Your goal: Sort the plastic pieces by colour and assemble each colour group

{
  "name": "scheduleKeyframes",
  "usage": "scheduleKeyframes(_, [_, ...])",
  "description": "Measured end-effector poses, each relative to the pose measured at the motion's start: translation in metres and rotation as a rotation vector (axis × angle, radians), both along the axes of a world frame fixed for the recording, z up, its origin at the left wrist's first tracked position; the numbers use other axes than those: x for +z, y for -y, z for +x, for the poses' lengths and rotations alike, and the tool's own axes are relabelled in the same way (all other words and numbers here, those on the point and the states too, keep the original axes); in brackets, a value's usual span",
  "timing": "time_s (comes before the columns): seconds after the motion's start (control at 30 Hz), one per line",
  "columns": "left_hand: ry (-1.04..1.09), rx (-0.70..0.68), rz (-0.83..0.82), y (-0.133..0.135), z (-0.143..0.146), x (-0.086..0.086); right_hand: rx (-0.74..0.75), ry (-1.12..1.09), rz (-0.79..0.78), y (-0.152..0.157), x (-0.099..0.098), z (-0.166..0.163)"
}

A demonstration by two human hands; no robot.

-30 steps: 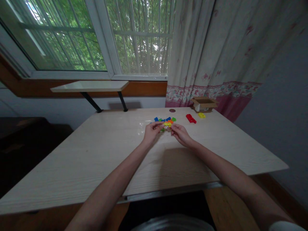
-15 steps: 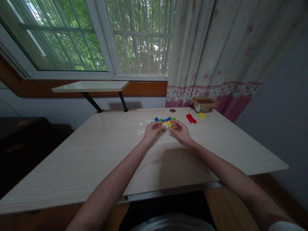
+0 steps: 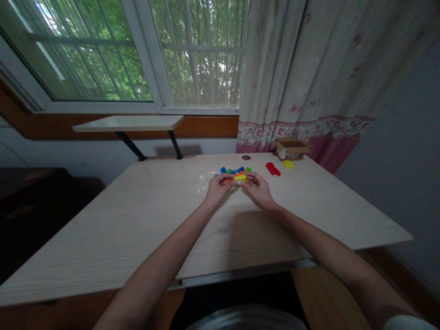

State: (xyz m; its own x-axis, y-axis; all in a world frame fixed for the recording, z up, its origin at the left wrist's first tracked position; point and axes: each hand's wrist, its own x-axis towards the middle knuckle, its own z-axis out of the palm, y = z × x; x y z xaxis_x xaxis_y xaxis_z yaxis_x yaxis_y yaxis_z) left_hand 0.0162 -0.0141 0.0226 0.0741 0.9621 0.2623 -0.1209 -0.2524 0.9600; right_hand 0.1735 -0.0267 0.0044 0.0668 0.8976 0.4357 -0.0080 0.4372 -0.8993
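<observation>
Head camera: the left hand (image 3: 217, 190) and the right hand (image 3: 258, 190) curl toward each other, their fingertips pinching a glossy yellow plastic brick (image 3: 239, 178) between them. Just behind the hands, small blue, green and orange plastic bricks (image 3: 228, 171) lie scattered on the pale wood-grain desk (image 3: 309, 220), left of the open cardboard box (image 3: 291, 149). Nearer the box sit a chunky red brick (image 3: 272, 169) and a small yellow brick (image 3: 288, 164).

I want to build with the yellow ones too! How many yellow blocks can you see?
2. One yellow block lies on the table beside the cardboard box. The other yellow block sits between the left hand and right hand. More could be hidden under the hands.
</observation>
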Motion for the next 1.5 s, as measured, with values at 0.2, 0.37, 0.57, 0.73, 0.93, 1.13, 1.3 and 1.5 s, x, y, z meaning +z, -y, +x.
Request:
scheduleKeyframes(0.2, [-0.030, -0.005, 0.035, 0.000, 0.000, 0.000, -0.031, 0.068, 0.049, -0.001, -0.003, 0.002])
scheduleKeyframes(0.37, [-0.040, -0.010, 0.053, 0.002, 0.000, 0.001, -0.060, 0.155, 0.106, -0.003, -0.007, 0.004])
scheduleKeyframes(0.57, [-0.057, -0.020, 0.071, 0.002, 0.000, 0.000, -0.094, 0.208, 0.155, -0.004, -0.008, 0.004])
scheduleKeyframes(0.73, [-0.096, -0.009, 0.078, 0.000, -0.002, -0.001, -0.119, 0.237, 0.174, -0.006, -0.010, 0.004])
scheduleKeyframes(0.93, [-0.063, 0.001, 0.062, 0.002, -0.001, 0.001, -0.128, 0.252, 0.176, -0.006, -0.010, 0.003])
scheduleKeyframes(1.13, [-0.051, 0.030, 0.107, 0.001, 0.000, 0.000, -0.115, 0.245, 0.172, -0.004, -0.009, 0.003])
scheduleKeyframes(1.3, [-0.102, 0.028, 0.151, 0.000, -0.001, -0.006, -0.074, 0.250, 0.188, -0.007, -0.013, 0.004])
scheduleKeyframes(1.5, [-0.136, 0.036, 0.187, 0.003, 0.000, -0.006, -0.036, 0.228, 0.171, -0.008, -0.016, 0.004])
